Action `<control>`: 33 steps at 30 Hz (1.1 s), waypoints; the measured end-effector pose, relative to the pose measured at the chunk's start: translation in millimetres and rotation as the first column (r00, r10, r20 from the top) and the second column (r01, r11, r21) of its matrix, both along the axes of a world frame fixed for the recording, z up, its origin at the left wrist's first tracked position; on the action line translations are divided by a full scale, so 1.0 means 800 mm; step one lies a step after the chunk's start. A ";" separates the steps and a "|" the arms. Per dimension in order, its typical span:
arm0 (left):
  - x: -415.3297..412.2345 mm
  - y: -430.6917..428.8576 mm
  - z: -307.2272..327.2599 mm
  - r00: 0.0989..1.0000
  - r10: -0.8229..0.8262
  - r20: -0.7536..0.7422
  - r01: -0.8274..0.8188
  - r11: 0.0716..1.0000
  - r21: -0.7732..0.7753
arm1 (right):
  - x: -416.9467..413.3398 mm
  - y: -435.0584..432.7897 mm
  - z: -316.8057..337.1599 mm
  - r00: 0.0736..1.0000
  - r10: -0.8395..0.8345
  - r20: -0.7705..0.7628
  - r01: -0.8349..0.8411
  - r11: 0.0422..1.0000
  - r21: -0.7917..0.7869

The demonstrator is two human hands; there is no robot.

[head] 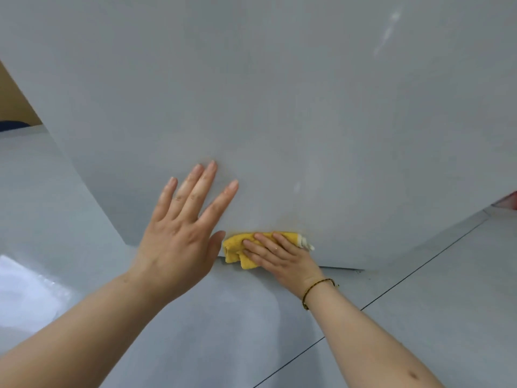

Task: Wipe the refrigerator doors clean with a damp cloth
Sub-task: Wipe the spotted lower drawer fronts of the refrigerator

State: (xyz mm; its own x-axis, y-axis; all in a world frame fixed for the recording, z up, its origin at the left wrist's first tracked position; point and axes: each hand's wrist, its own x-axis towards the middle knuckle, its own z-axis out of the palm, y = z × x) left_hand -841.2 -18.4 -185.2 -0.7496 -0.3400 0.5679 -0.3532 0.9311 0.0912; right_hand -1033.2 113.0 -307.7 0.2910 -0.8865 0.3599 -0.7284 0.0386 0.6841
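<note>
The right fingers (264, 240) lie nearly straight and close together, pressing a crumpled yellow cloth (236, 247) flat against the very bottom edge of the pale grey refrigerator door (279, 107) — the thumb is hidden under the palm. A small white tag (306, 243) pokes out of the cloth beside the right hand (282, 259), and a thin dark-and-gold bracelet (316, 289) circles that wrist. Just to its left, the left hand (181, 233) is spread wide, fingers straight, laid against the door and holding nothing. Faint whitish smears (389, 32) show high on the door — grey floor tiles (419, 303) lie below.
</note>
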 end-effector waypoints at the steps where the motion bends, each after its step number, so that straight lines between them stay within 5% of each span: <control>1: -0.003 0.005 0.000 1.000 -0.013 -0.006 0.013 1.000 0.005 | -0.002 0.003 0.008 1.000 -0.013 0.003 0.013 0.999 -0.032; 7: -0.024 0.015 -0.011 0.999 -0.042 -0.002 0.042 0.999 0.003 | -0.021 0.030 0.102 0.954 -0.118 0.276 0.242 0.847 -0.473; 12: -0.040 0.026 -0.020 1.000 0.006 -0.009 -0.006 0.999 0.040 | -0.035 0.063 0.059 0.801 -0.236 0.550 0.539 0.684 -0.492; 15: -0.041 0.023 -0.025 1.000 0.006 0.007 -0.006 1.000 0.030 | 0.004 0.050 0.002 0.452 -0.190 0.871 0.792 0.536 -0.293; 17: -0.039 0.021 -0.026 1.000 -0.001 0.026 0.000 1.000 0.024 | 0.029 0.031 -0.001 0.004 -0.001 1.000 0.877 0.481 -0.003; 19: -0.038 0.019 -0.025 0.999 -0.003 0.039 0.002 1.000 0.023 | 0.040 0.015 0.000 -0.384 0.184 0.905 0.846 0.464 0.264; 21: -0.037 0.018 -0.023 0.998 -0.013 0.058 0.011 0.999 0.037 | 0.039 0.002 -0.001 -0.503 0.314 0.805 0.822 0.462 0.333; 23: -0.034 0.018 -0.022 0.997 -0.028 0.067 0.024 0.998 0.065 | 0.030 -0.004 0.008 -0.544 0.446 0.711 0.813 0.489 0.316; 28: -0.029 0.016 -0.017 0.991 -0.072 0.109 0.059 0.992 0.115 | -0.012 0.026 0.057 -0.506 0.752 0.423 0.854 0.370 0.365; 33: -0.025 0.023 -0.005 0.984 -0.085 0.154 0.057 0.982 0.180 | -0.039 0.069 0.136 -0.338 0.792 0.508 0.941 0.264 0.213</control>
State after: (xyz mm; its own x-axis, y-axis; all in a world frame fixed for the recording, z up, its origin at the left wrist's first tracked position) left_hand -861.2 -0.3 -189.3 -0.8519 -0.3658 0.3747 -0.3102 0.9290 0.2016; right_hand -1064.5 168.6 -198.9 -0.9199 0.1941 -0.3409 0.3055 -0.1906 -0.9329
